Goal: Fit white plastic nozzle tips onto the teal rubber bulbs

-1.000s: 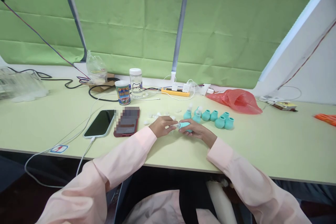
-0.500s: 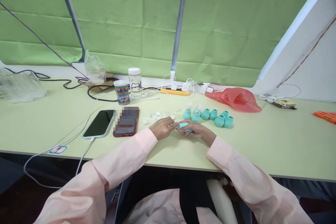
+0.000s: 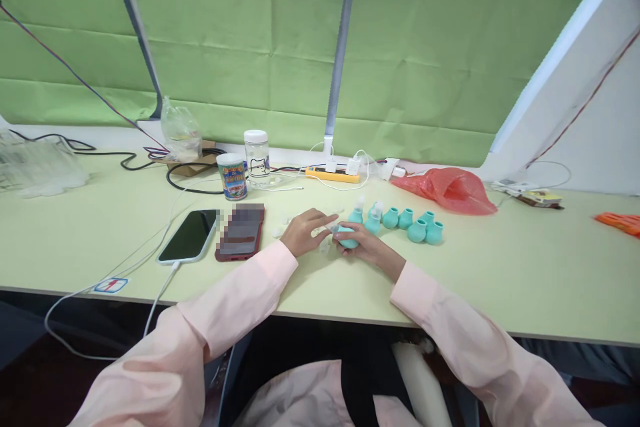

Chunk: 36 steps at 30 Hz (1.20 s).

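My right hand [image 3: 369, 245] is wrapped round a teal squeeze bulb [image 3: 346, 238], its neck turned to the left. At that neck is a clear nozzle [image 3: 331, 229], with the thumb and forefinger of my left hand [image 3: 303, 232] on either side of it. Small clear-white pieces [image 3: 325, 246] lie under and behind my left hand, mostly hidden by it. Just beyond my right hand stand teal bulbs with clear nozzles [image 3: 373, 221] in their necks. Further right, several open-necked teal bulbs [image 3: 417, 230] sit in a loose group.
Left of my hands lie a phone with a cable [image 3: 189, 236] and a red-cased phone [image 3: 241, 233]. Behind them stand a printed cup [image 3: 233, 177] and a white-lidded jar [image 3: 257, 159]. A yellow power strip [image 3: 333, 175] and a red plastic bag [image 3: 447, 190] lie along the back.
The held bulb has shifted slightly left and turned, so more of its round body shows. My left fingers have spread from a closer pinch to lie along the nozzle.
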Motion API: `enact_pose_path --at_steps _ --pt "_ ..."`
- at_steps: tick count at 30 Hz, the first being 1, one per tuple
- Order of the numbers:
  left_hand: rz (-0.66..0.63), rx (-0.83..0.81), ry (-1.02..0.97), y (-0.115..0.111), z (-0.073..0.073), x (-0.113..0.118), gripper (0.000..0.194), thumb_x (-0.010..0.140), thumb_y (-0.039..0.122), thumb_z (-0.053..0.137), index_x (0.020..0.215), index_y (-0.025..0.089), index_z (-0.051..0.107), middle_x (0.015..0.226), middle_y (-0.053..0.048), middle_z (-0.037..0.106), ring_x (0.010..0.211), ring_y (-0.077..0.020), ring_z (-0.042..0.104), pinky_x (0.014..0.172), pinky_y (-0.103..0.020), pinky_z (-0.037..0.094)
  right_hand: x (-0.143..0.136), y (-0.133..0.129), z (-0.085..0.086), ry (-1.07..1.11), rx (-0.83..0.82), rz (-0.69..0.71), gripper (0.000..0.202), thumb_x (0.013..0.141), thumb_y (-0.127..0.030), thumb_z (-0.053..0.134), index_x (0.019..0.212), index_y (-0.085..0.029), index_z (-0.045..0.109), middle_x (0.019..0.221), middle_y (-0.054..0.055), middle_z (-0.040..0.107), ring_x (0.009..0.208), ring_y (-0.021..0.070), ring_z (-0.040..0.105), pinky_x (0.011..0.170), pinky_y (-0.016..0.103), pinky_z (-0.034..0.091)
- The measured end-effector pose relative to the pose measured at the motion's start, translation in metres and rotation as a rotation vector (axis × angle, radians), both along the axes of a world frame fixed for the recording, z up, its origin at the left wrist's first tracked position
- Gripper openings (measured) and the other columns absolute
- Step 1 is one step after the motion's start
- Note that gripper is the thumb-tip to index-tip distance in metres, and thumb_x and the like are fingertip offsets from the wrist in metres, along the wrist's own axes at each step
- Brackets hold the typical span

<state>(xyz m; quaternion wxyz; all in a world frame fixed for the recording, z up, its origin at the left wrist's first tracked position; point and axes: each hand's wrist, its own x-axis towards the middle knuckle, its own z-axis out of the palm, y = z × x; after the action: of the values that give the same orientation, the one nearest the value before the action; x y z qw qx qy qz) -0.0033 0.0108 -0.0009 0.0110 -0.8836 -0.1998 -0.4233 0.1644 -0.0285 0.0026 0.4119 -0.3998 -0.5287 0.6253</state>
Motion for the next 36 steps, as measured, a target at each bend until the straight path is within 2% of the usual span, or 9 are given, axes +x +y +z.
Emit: enact_pose_path --at_steps 3,9,14,20,24,27,32,34,36 --pt "0.086 -0.054 -0.008 0.002 0.006 -0.004 0.039 0.072 0.017 0.044 0.111 0.016 0.047 0.082 -0.005 0.059 0.077 -0.0122 0.051 0.071 -0.026 0.043 -0.001 0.0 0.0 -0.003 0.063 -0.081 0.025 0.054 -0.027 0.066 0.074 -0.017 0.055 0.067 -0.001 0.054 0.056 0.0086 0.05 0.05 0.022 0.039" --pt "0.34 -0.116 0.28 0.018 0.003 -0.014 0.028 0.068 0.023 0.049 0.093 0.016 0.061 0.083 -0.009 0.056 0.083 -0.0201 0.044 0.072 -0.033 0.04 0.0 0.006 -0.005 -0.042 0.135 -0.166 0.024 0.054 -0.033 0.064 0.07 -0.016 0.057 0.071 0.001 0.055 0.062 0.0107 0.051 0.055 0.024 0.041" --pt "0.365 -0.151 0.435 0.017 -0.005 -0.013 0.028 0.069 0.029 0.05 0.093 0.022 0.061 0.093 -0.01 0.05 0.091 -0.0241 0.039 0.072 -0.036 0.039 -0.001 0.01 -0.013 -0.124 0.259 -0.211 0.021 0.059 -0.034 0.059 0.066 -0.015 0.055 0.064 0.0 0.053 0.058 0.0112 0.05 0.055 0.025 0.04" --pt "0.376 -0.117 0.497 0.007 0.005 -0.012 0.028 0.063 0.029 0.054 0.087 0.018 0.061 0.087 -0.01 0.051 0.088 -0.0243 0.042 0.068 -0.035 0.039 -0.001 0.012 -0.026 -0.403 0.62 -0.452 0.012 0.062 -0.028 0.054 0.062 -0.016 0.049 0.06 -0.001 0.049 0.057 0.0112 0.045 0.055 0.024 0.038" --pt "0.425 -0.179 0.639 0.006 0.009 -0.013 0.022 0.062 0.029 0.05 0.077 0.016 0.061 0.08 -0.009 0.054 0.079 -0.0224 0.05 0.063 -0.032 0.041 0.0 0.009 -0.029 -0.52 0.746 -0.479 0.011 0.066 -0.027 0.05 0.067 -0.017 0.048 0.063 -0.001 0.049 0.06 0.012 0.045 0.057 0.023 0.037" --pt "0.488 -0.222 0.712 0.006 0.009 -0.013 0.026 0.062 0.028 0.049 0.081 0.016 0.061 0.083 -0.009 0.055 0.076 -0.0213 0.053 0.06 -0.029 0.041 -0.001 0.006 -0.028 -0.605 0.865 -0.457 0.01 0.065 -0.026 0.05 0.069 -0.016 0.048 0.064 -0.001 0.05 0.061 0.0122 0.046 0.06 0.024 0.037" --pt "0.529 -0.262 0.703 0.004 0.01 -0.012 0.022 0.061 0.022 0.049 0.078 0.013 0.061 0.083 -0.01 0.057 0.075 -0.0215 0.055 0.059 -0.028 0.042 0.0 0.006 -0.03 -0.693 1.034 -0.454 0.014 0.062 -0.025 0.052 0.073 -0.016 0.05 0.07 0.002 0.056 0.064 0.0139 0.051 0.064 0.026 0.039" --pt "0.484 -0.283 0.61 0.004 0.012 -0.012 0.018 0.061 0.02 0.05 0.074 0.013 0.061 0.079 -0.009 0.058 0.073 -0.0206 0.056 0.059 -0.028 0.042 0.001 0.007 -0.031 -0.712 1.067 -0.463 0.013 0.062 -0.024 0.051 0.072 -0.016 0.05 0.067 0.001 0.056 0.06 0.0131 0.051 0.061 0.025 0.039" --pt "0.38 -0.345 0.41 0.004 0.014 -0.011 0.016 0.063 0.021 0.051 0.072 0.014 0.061 0.072 -0.007 0.059 0.069 -0.0174 0.055 0.06 -0.027 0.042 0.001 0.008 -0.031 -0.73 1.101 -0.473 0.011 0.062 -0.024 0.052 0.069 -0.016 0.051 0.062 0.0 0.055 0.055 0.012 0.05 0.057 0.024 0.039"
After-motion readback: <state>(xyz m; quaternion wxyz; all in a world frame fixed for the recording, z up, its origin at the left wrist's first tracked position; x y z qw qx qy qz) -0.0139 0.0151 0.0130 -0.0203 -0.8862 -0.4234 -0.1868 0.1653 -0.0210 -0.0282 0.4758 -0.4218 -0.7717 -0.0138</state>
